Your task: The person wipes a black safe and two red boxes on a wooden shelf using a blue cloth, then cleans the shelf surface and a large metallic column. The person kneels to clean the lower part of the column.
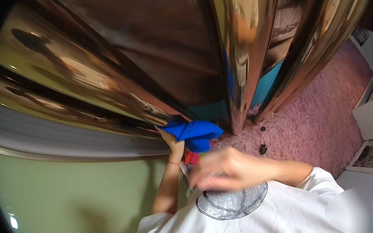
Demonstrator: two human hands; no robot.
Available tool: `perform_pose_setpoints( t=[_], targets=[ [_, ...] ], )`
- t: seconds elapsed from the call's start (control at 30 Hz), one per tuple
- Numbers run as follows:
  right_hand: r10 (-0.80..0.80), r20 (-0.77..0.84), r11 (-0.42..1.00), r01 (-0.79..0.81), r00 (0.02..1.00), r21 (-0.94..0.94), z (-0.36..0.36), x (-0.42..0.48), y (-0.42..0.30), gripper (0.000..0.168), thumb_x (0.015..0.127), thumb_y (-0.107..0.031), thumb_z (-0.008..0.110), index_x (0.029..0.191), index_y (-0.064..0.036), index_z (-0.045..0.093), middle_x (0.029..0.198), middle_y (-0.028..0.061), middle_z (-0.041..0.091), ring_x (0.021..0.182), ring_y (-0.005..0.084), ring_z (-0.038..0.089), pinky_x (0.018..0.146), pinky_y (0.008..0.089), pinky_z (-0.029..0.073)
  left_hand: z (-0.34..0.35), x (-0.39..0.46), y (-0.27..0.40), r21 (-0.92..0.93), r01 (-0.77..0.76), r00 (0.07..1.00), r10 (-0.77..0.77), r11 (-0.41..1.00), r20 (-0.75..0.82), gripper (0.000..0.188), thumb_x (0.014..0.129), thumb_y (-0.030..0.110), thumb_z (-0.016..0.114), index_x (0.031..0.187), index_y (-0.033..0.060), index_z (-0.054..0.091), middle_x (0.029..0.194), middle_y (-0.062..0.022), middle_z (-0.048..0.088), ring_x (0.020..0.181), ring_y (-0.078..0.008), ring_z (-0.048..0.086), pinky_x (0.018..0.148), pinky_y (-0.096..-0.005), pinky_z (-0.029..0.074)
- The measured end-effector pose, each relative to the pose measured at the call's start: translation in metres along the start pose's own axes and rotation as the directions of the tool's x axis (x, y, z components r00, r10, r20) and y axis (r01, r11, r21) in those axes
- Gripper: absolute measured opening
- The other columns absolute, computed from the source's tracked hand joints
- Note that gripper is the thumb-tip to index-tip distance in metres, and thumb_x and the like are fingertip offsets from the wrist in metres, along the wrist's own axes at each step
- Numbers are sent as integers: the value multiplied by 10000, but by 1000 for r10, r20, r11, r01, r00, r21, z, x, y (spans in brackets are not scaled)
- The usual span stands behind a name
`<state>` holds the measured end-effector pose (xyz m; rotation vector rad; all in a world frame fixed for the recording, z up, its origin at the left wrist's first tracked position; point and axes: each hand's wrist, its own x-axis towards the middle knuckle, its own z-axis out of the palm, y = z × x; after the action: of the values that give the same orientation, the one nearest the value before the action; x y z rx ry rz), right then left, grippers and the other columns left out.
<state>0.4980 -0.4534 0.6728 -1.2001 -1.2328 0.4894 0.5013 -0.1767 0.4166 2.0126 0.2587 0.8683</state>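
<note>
My left hand [175, 145] holds a bright blue cloth [193, 133] near the lower part of the glossy, reflective brown panels [98, 82]. Its fingers are mostly hidden behind the cloth. In front of my chest is my right hand [228, 169], blurred by motion, with bent fingers. Something clear or shiny shows by its fingers, but whether it is held cannot be told. Small red and multicoloured items [191, 157] lie low between the two hands, partly covered.
Dark brown recesses [164, 49] open between the panels. A pale green wall [76, 189] is close on my left. Pink carpet [311, 111] covers the floor, with small dark objects [263, 149] on it. An open white box [372, 111] stands at the right.
</note>
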Motion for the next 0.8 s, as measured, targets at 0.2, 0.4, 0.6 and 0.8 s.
perform_pose_setpoints(
  t=[0.2, 0.4, 0.6, 0.8],
  targets=[
    [-710, -133, 704, 692, 692, -159, -10, -2, -111, 216, 980, -22, 501, 1044, 120, 651, 1021, 233, 657, 845, 321, 636, 701, 387, 557, 7, 4, 34, -419, 260, 963, -263, 870, 54, 792, 965, 329, 571, 1516, 2, 106, 1457, -166, 367, 1299, -255, 422, 1153, -420, 284],
    [-757, -165, 651, 709, 632, -272, -5, -11, -125, 204, 973, -33, 514, 1035, 110, 647, 1002, 223, 650, 831, 314, 630, 690, 385, 547, 11, 12, 44, -587, 364, 914, -398, 723, 77, 626, 1040, 385, 382, 1515, 43, 161, 1484, -124, 357, 1325, -253, 405, 1165, -408, 279],
    [-769, -168, 636, 707, 617, -309, -2, -12, -128, 193, 965, -43, 527, 1025, 100, 643, 983, 213, 642, 816, 308, 624, 678, 384, 537, 4, 8, 9, 24, -61, 998, 60, 998, 32, 788, 926, 201, 644, 1503, 11, 142, 1460, -170, 379, 1310, -260, 406, 1150, -395, 270],
    [-782, -149, 616, 713, 605, -336, 0, -15, -129, 183, 957, -53, 540, 1016, 90, 638, 965, 203, 634, 802, 302, 618, 666, 382, 527, 7, 6, 34, -101, 49, 999, -49, 994, 3, 918, 858, 300, 698, 1464, -101, 137, 1357, -247, 451, 1241, -287, 471, 1104, -401, 319]
  ],
)
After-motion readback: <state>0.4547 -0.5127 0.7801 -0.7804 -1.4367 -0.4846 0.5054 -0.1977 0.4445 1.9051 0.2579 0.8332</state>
